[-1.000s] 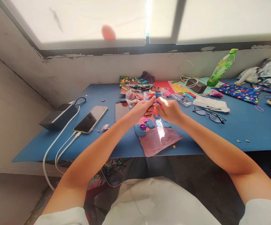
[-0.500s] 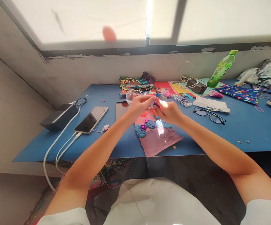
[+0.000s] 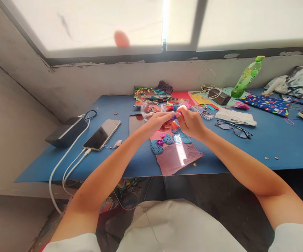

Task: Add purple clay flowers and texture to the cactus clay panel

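Both hands meet above a pink and mauve clay sheet on the blue table. My left hand pinches a small purple-blue piece, which looks like clay. My right hand is closed against the same piece from the other side, its fingers curled. Dotted blue clay shapes and small purple flowers lie on the sheet below. The fingers hide part of the sheet's upper end.
A phone with white cables and a dark box are at left. Glasses, a white tissue, a patterned pouch and a green bottle stand or lie right. Colourful packets lie behind the hands.
My right hand has turned and its fingers are more curled. My left hand has shifted slightly, with its lower fingers now showing beneath. The hands remain together over the sheet.
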{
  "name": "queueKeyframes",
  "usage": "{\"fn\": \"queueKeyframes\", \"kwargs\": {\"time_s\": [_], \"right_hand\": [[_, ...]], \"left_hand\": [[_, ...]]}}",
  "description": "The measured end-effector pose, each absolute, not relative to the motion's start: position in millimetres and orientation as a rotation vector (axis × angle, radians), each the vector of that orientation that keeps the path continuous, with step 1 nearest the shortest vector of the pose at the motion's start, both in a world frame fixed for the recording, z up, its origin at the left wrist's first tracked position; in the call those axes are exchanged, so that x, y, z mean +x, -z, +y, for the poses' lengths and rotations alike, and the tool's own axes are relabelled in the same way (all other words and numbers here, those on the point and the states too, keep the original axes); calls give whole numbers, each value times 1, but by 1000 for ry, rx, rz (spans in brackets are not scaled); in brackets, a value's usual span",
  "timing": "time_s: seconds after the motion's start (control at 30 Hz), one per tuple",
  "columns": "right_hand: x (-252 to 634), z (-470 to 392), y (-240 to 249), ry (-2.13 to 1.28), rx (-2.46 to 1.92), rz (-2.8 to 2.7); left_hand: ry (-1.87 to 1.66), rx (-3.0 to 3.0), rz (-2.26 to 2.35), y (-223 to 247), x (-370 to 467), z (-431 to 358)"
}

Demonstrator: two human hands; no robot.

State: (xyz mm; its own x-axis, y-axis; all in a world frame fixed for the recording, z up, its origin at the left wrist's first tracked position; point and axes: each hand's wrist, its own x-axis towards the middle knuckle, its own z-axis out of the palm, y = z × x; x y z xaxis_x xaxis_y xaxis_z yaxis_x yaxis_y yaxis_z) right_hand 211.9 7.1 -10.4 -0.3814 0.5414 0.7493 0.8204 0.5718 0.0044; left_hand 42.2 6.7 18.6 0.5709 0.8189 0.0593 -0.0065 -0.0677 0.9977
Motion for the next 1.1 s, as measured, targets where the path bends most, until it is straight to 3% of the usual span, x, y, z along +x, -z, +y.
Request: {"fn": "queueKeyframes", "kwargs": {"time_s": [0.73, 1.1], "right_hand": [[206, 4, 18, 248, -989, -2101], [204, -3, 13, 257, -1018, -2132]], "left_hand": [[-903, 1281, 383, -14, 38, 12], [-1043, 1369, 566, -14, 39, 12]]}}
